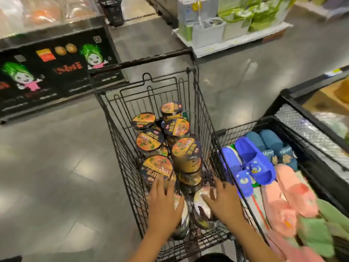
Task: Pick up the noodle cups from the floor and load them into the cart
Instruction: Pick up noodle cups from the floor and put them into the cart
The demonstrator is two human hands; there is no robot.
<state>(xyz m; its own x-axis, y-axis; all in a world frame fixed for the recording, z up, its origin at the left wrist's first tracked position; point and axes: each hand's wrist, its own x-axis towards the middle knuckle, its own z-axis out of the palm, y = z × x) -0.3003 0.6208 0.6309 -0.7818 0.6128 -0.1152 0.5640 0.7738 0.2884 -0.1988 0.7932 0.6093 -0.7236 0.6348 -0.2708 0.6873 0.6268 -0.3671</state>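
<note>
Black wire shopping cart [111, 114] fills the centre of the head view. It holds round noodle cups with orange-and-black lids [150, 138], standing upright in two rows from the far end toward the near end.

Both hands are inside the near end.
- Left hand [163, 205]: fingers [158, 184] almost straight and close together, laid on a tilted noodle cup [184, 214] just beside the nearest upright one.
- Right hand [221, 203]: fingers [217, 184] spread over the pale, blurred end of a second tilted cup [203, 208]. No curl round it is visible.

Judgement: two cups are being set down and the load is well along. The grey tiled floor [56, 167] shows no loose cups in this view.

To do the step well:
- Stand each cup upright before letting go, lid up.
- Press it against its neighbours so the rows stay tight.
- Fill the near gap first.
- Avoid knocking the tall stacked pair on the right.

A black crate [268, 120] of blue, pink and green slippers stands just beside the cart on the right, so that elbow needs to stay in.
</note>
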